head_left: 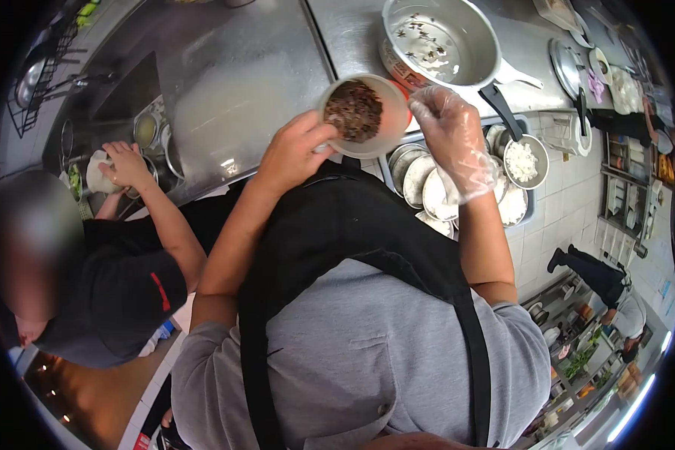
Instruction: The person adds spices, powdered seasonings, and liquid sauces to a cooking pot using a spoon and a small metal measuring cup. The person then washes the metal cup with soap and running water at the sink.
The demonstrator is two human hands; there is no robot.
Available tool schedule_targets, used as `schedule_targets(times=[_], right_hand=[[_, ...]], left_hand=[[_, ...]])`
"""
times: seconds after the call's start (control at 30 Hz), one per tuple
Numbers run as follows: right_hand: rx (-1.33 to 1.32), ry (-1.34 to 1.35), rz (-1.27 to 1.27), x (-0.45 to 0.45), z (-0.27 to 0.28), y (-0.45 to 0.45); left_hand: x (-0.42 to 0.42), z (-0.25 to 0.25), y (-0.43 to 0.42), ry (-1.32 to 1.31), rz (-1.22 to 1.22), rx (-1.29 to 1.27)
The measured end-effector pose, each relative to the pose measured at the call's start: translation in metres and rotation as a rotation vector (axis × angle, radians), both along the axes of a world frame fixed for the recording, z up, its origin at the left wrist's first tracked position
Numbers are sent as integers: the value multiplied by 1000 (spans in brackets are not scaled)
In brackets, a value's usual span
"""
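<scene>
My left hand (pixel 296 150) is bare and grips the left rim of a pale round container (pixel 391 120), thumb over the edge. Dark brown dried bits (pixel 354 111) lie inside it, and the container is tilted toward me. A clear plastic glove covers my right hand (pixel 454 135), whose fingers are bunched together beside the container's right rim. What they hold, if anything, is hidden. Just beyond both hands stands a metal saucepan (pixel 388 56) of clear liquid, with star anise (pixel 420 34) in it.
Below my right hand, a grey tub (pixel 531 206) holds several metal bowls (pixel 416 180) with white food. A small black-handled pan (pixel 540 180) contains chopped white bits. At left, a co-worker's hands (pixel 126 165) handle a pale item. Another person (pixel 615 292) stands far right.
</scene>
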State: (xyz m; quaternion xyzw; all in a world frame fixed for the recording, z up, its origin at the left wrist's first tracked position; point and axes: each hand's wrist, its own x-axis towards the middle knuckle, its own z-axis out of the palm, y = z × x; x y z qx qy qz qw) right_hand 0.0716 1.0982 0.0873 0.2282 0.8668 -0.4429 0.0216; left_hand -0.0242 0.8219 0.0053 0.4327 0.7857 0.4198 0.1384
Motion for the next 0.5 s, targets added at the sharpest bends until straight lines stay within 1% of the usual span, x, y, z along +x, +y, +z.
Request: schedule_targets(times=[0.03,0.07,0.1,0.13,0.17,0.2,0.23,0.3,0.33,0.4,0.43,0.47,0.5], right_hand=[[76,-22,18,4,-15,11],[151,-44,37,11,-41,22],[255,-210,65,15,-63,29],[216,-252,39,21,-94,32],[287,-210,-13,31,-120,29],[359,-168,-66,39,-138,26],[349,-157,-60,38,-149,24],[272,-387,-160,38,-164,22],[279,-359,-183,51,-178,24],[320,-300,-244,70,-185,27],[318,-238,-266,78,-184,31],[326,-187,-287,84,-171,33],[266,-81,-319,91,-157,34]], left_hand=[[0,2,-4,-26,54,-4],[-2,-3,-11,-28,40,4],[-3,-14,-18,-38,96,-19],[-1,-11,-17,-54,143,-30],[0,-8,-16,-70,189,-41],[1,-13,-12,-65,181,-37],[4,-18,-14,-72,209,-6],[6,-16,-17,-67,243,17],[8,-12,-14,-81,233,-6],[11,-12,-9,-79,227,-41],[12,-22,-8,-11,193,-19],[15,-24,-7,11,180,-30],[18,-26,-5,32,166,-40]])
